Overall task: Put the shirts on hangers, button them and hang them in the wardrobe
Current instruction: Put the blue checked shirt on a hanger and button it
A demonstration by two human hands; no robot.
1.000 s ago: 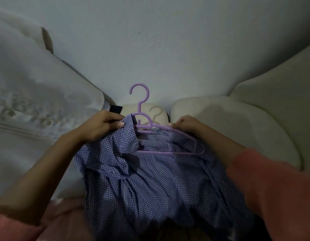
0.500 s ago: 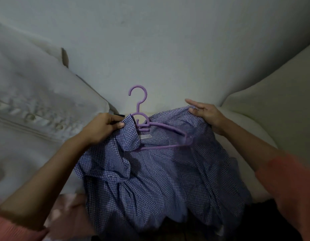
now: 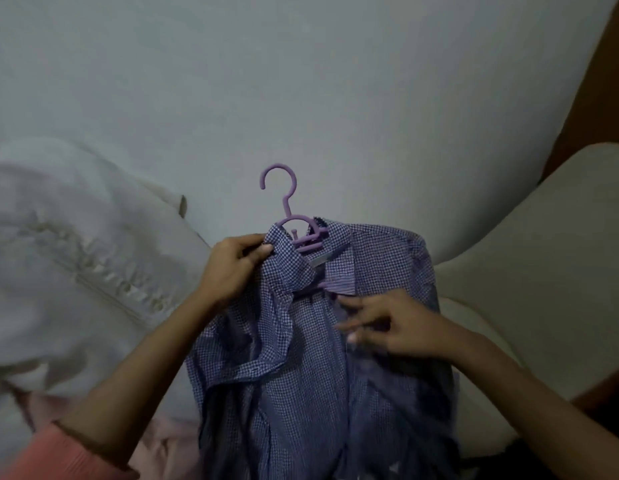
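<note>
A blue-and-white checked shirt (image 3: pixel 301 382) hangs in front of me on a purple plastic hanger (image 3: pixel 284 206), whose hook sticks up above the collar. The shirt's right shoulder lies over the hanger arm, and the front hangs open and crumpled. My left hand (image 3: pixel 232 268) grips the left side of the collar just beside the hanger neck. My right hand (image 3: pixel 387 327) is blurred at the right front panel just below the collar, fingers spread and reaching left over the cloth. Whether it holds the cloth is unclear.
A plain pale wall (image 3: pixel 301 81) fills the background. A white cloth-covered bulk with a frilled seam (image 3: pixel 76 271) lies at the left. A cream cushioned seat (image 3: pixel 543 271) stands at the right. Pink fabric (image 3: pixel 155 445) shows at the bottom left.
My right hand pulled the shirt's right shoulder over the hanger arm, then dropped to the front panel below the collar. My left hand kept its grip on the collar. The view tilted up.
</note>
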